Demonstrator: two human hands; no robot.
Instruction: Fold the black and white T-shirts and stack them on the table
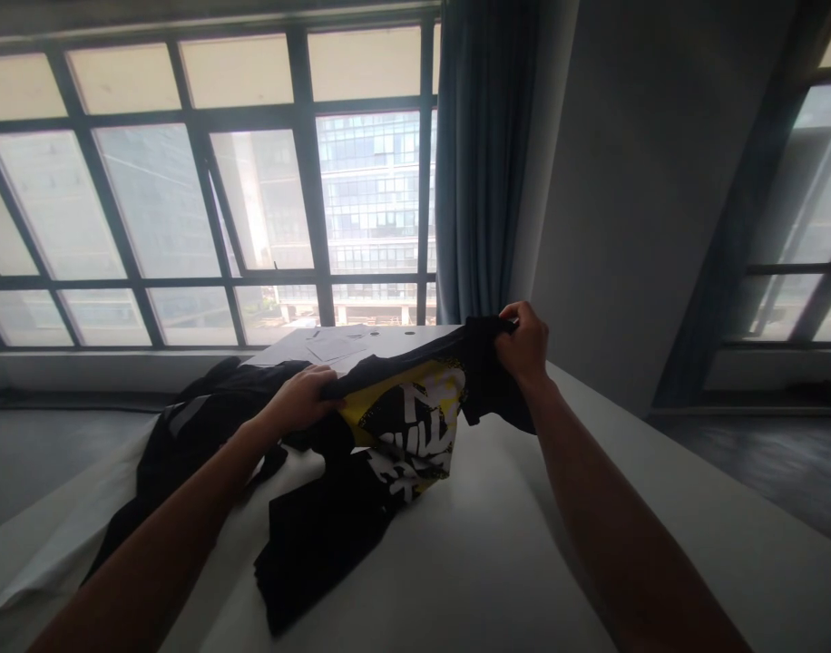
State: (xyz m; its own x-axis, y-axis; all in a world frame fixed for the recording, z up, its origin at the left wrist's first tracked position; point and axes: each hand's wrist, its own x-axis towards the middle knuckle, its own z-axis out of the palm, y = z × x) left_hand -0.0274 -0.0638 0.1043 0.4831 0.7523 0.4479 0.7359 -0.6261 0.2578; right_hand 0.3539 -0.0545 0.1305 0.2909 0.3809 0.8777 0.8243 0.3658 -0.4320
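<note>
your left hand point(305, 396) is closed around the top edge of a black t-shirt point(388, 435), fingers curled over the cloth and pinching it tight. your right hand point(523, 343) is higher and further out, closed in a fist on the other end of that same edge, a bunch of black fabric gathered in its grip. between the two hands the edge runs taut, rising from left to right.

the t-shirt hangs from that edge above the white worktop point(511, 544). its print faces you, a yellow patch with bold white lettering, crumpled so the words can't be read. the lower part of the t-shirt droops down and spreads on the worktop in loose folds toward you, touching the surface.

behind your left forearm there's a heap of dark clothes point(190, 426) lying on the worktop, just beside the t-shirt; where one ends and the other starts is hard to tell in the shadow. a pale sheet point(68, 535) covers the left end of the worktop under that heap. further back, near the far edge, a few papers point(337, 345) lie flat. beyond them stands a big window point(204, 190) with dark frames, and a blue curtain point(483, 154) hangs at its right side.
</note>
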